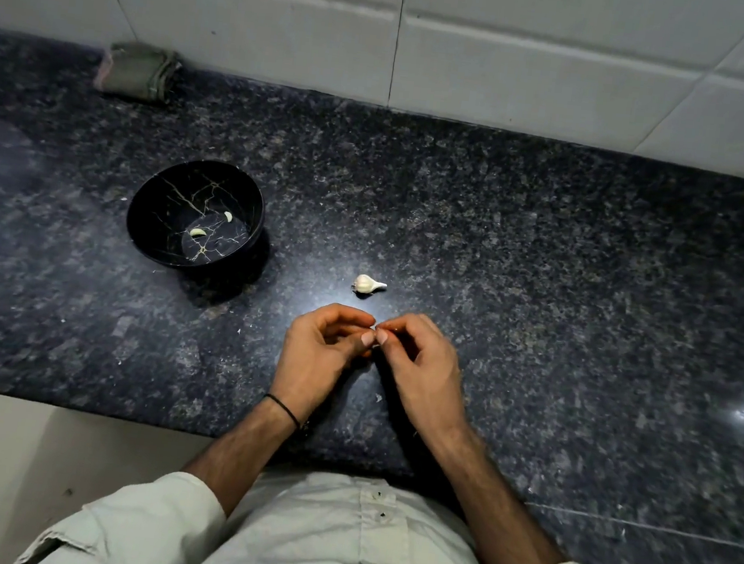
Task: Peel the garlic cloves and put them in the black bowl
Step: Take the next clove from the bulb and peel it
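Left hand [322, 345] and right hand [417, 355]: fingertips pressed together, probably pinching a clove, hidden between them. Black bowl [196, 213]: far-left on bench [545, 277], left hand nearer; two peeled cloves [197, 232] inside. Unpeeled garlic [367, 284]: just beyond hands.

A black bowl [196, 213] with thin gold crack-like veins stands upright left of centre in the frame. Two peeled pale cloves [198, 232] lie apart on its bottom. Just right of centre, an unpeeled white garlic piece [367, 284] lies on its side, its papery tip pointing toward the frame's right.
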